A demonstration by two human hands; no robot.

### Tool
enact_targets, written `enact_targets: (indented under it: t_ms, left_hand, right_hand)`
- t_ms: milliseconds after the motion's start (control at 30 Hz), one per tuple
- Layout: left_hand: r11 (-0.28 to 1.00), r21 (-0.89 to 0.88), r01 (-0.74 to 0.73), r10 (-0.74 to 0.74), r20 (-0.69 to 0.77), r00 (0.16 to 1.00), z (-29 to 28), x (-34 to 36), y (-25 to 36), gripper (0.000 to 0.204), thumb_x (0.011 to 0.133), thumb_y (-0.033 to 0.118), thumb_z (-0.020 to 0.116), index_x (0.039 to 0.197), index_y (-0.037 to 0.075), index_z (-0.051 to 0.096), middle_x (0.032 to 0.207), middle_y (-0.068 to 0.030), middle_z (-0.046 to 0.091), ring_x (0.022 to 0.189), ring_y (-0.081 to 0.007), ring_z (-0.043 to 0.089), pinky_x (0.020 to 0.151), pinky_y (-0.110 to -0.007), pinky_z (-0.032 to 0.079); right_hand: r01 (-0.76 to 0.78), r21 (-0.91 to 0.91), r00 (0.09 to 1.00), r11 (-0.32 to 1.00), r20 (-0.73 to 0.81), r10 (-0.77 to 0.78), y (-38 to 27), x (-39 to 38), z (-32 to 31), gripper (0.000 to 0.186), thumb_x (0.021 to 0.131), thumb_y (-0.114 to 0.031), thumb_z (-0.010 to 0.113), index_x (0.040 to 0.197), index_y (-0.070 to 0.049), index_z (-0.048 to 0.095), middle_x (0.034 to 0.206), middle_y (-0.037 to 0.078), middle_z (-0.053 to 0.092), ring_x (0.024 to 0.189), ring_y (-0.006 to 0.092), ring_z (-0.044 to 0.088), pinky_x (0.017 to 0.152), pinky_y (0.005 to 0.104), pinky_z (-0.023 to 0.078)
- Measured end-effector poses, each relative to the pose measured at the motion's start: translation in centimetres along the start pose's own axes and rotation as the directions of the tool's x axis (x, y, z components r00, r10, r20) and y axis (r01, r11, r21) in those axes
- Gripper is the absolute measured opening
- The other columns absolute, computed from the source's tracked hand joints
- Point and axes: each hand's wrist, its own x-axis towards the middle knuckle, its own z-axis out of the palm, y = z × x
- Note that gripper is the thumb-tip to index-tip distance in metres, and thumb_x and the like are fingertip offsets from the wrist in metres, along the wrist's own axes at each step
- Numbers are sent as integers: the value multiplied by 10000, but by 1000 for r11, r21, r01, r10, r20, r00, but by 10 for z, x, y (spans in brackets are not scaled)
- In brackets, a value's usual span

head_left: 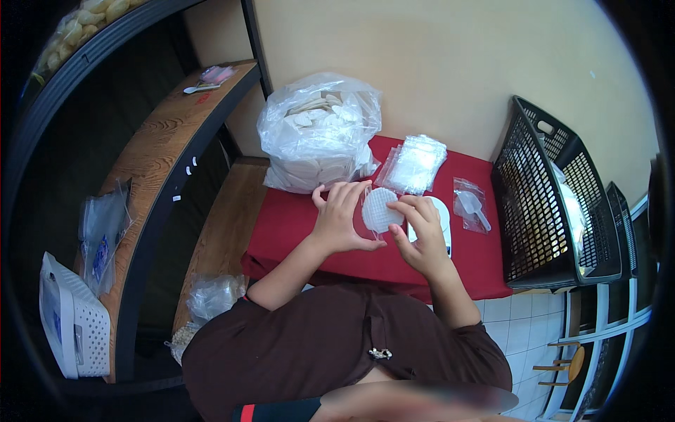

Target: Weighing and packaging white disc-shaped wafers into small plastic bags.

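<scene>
My left hand (337, 221) grips a small clear bag (367, 228) by its edge, between thumb and fingers. A round white textured disc (380, 211) sits in or against this bag. My right hand (420, 235) has its fingertips on the disc's right side, thumb bent. A white flat device, seemingly a scale (441, 221), lies on the red-covered table (281, 235), partly hidden under my right hand. Behind my hands are a large clear bag of pale discs (316, 126) and a pile of clear bags (418, 162). A white scoop in a bag (471, 204) lies to the right.
A black mesh crate (548, 197) stands at the table's right end. At left is wooden shelving (155, 141) with clear bags (102, 232), a white perforated basket (74, 316) and a small spoon (200, 88). A wooden chair (566, 362) is at lower right.
</scene>
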Motion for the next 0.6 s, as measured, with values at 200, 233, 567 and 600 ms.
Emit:
enact_targets:
  t_ms: [200,233,567,600]
  left_hand:
    - [996,-33,83,-83,-5,997,-6,-5,-11,1156,443,657,820,1369,81,437,1292,-93,524,1253,-268,441,1037,-546,185]
    - [993,-46,105,-105,-3,994,-8,-6,-14,1158,443,652,823,1371,77,435,1298,-98,525,1253,-269,442,1037,-541,192]
    - [984,-104,148,-151,-23,988,-10,-24,-37,1173,433,563,845,1407,85,401,1300,-96,522,1242,-265,448,1041,-536,198]
    - [983,-105,151,-154,-28,988,-9,-26,-37,1173,433,563,845,1407,85,401,1300,-96,522,1242,-265,448,1041,-536,198]
  right_hand:
    - [-24,153,999,988,-31,29,-15,10,20,611,796,-154,732,1353,-54,501,1233,181,491,1114,325,515,953,429,415]
    - [-33,173,995,984,-85,48,-16,9,25,587,801,-144,727,1336,-47,507,1229,187,491,1118,330,514,961,430,416]
    - [-124,210,987,970,127,98,-16,17,62,193,871,-80,624,1043,-5,667,1157,191,585,1098,350,561,948,429,449]
    - [-177,208,969,962,208,134,-17,19,65,197,871,-85,622,1041,2,673,1128,190,622,1073,351,585,936,426,461]
